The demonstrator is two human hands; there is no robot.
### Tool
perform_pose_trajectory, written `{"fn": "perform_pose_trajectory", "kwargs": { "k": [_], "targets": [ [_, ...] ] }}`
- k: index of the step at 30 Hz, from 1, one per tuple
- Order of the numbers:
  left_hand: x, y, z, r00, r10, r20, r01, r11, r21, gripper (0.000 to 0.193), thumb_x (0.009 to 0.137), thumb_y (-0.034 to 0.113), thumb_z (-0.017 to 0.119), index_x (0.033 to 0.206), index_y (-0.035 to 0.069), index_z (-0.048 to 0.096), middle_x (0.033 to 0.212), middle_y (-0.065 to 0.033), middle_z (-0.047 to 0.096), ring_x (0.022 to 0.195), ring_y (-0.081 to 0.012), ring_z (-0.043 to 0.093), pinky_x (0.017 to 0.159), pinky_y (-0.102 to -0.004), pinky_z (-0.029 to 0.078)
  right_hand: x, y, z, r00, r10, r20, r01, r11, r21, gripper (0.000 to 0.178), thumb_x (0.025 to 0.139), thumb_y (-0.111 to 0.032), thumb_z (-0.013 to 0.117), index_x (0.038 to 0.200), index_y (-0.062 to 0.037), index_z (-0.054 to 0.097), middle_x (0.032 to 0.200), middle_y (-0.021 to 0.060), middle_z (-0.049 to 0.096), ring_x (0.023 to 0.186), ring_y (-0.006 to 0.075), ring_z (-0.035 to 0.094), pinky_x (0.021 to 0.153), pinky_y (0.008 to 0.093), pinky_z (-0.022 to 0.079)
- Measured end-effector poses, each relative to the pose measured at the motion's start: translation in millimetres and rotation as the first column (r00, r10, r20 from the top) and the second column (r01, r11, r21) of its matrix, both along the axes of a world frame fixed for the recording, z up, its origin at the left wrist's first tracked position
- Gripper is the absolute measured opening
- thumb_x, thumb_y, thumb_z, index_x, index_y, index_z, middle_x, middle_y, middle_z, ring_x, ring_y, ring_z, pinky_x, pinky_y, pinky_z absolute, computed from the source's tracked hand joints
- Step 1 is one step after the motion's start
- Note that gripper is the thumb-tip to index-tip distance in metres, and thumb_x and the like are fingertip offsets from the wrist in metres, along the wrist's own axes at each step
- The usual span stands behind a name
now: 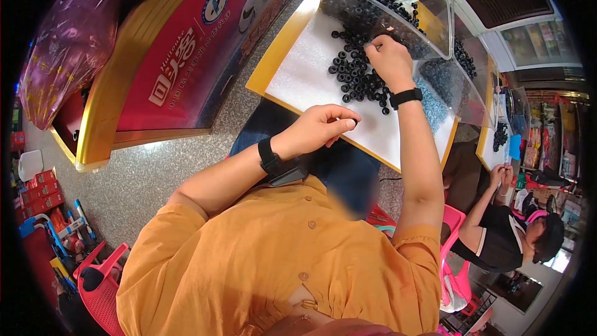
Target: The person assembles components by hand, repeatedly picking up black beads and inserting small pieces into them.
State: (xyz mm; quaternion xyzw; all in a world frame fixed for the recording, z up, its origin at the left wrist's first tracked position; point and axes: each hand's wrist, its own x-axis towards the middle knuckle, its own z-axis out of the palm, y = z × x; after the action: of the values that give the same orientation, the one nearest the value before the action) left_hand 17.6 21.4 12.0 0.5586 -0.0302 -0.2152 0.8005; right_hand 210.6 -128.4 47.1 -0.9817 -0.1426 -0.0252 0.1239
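Observation:
My left hand [316, 129] hovers near the front edge of a white tabletop [297, 65] with yellow edging. A small black round piece [354, 122] is pinched between its thumb and forefinger. Farther off, my right hand [392, 62] is over a loose pile of black ring-shaped pieces [357, 78], just in front of a see-through plastic bin [398, 15]. Its fingers are curled together, and what they hold, if anything, does not show. More black pieces of the same kind fill part of the bin.
Light-blue granules [433, 102] lie behind my right wrist. Left of the table stands a red printed counter [180, 56] with gold edges. At the right, another person [497, 230] works at a second table with black pieces. A pink chair [451, 230] is by my right elbow.

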Motion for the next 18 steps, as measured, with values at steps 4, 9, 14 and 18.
{"fn": "perform_pose_trajectory", "kwargs": {
  "k": [4, 9, 14, 18],
  "targets": [
    [0, 2, -4, 0.999, 0.033, -0.001, -0.033, 0.999, -0.035, 0.028, 0.1, 0.02, 0.058, 0.122, 0.004, 0.064, 0.091, -0.0006, 0.065, 0.061, -0.0041, 0.049, 0.055, -0.0195, 0.043, -24, -19, 20, 0.967, -0.031, -0.255, 0.164, 0.836, 0.524, 0.019, 0.081, -0.017, 0.064, 0.091, -0.0014, 0.067, 0.081, 0.0108, 0.072, 0.072, 0.0156, 0.07, 0.064, 0.028, 0.054],
    [3, 4, 2, 0.998, 0.069, 0.016, -0.067, 0.994, -0.084, 0.031, 0.101, 0.02, 0.056, 0.126, 0.003, 0.062, 0.099, -0.0028, 0.066, 0.063, -0.0044, 0.05, 0.057, -0.0193, 0.045, -89, -58, 34, 0.861, 0.217, -0.46, 0.373, 0.346, 0.861, 0.017, 0.088, -0.007, 0.063, 0.102, 0.0023, 0.061, 0.088, 0.0103, 0.067, 0.068, 0.0153, 0.063, 0.061, 0.0257, 0.051],
    [-1, 1, 7, 0.998, 0.045, 0.042, -0.041, 0.995, -0.089, 0.031, 0.101, 0.02, 0.056, 0.127, 0.003, 0.061, 0.1, -0.0032, 0.066, 0.064, -0.0044, 0.05, 0.058, -0.0193, 0.045, -163, -64, 22, 0.877, 0.271, -0.397, 0.297, 0.344, 0.891, 0.022, 0.094, -0.008, 0.062, 0.113, 0.0036, 0.064, 0.085, 0.0071, 0.067, 0.073, 0.012, 0.062, 0.067, 0.0251, 0.051],
    [-11, -4, 12, 0.994, 0.029, 0.103, -0.022, 0.998, -0.064, 0.031, 0.101, 0.018, 0.056, 0.128, 0.003, 0.061, 0.097, -0.0023, 0.066, 0.065, -0.0041, 0.05, 0.057, -0.0198, 0.045, -197, -49, 16, 0.901, 0.246, -0.358, 0.302, 0.237, 0.923, 0.021, 0.092, -0.005, 0.066, 0.112, 0.0021, 0.066, 0.087, 0.0064, 0.068, 0.074, 0.0108, 0.064, 0.067, 0.0233, 0.053]
  ]
}}
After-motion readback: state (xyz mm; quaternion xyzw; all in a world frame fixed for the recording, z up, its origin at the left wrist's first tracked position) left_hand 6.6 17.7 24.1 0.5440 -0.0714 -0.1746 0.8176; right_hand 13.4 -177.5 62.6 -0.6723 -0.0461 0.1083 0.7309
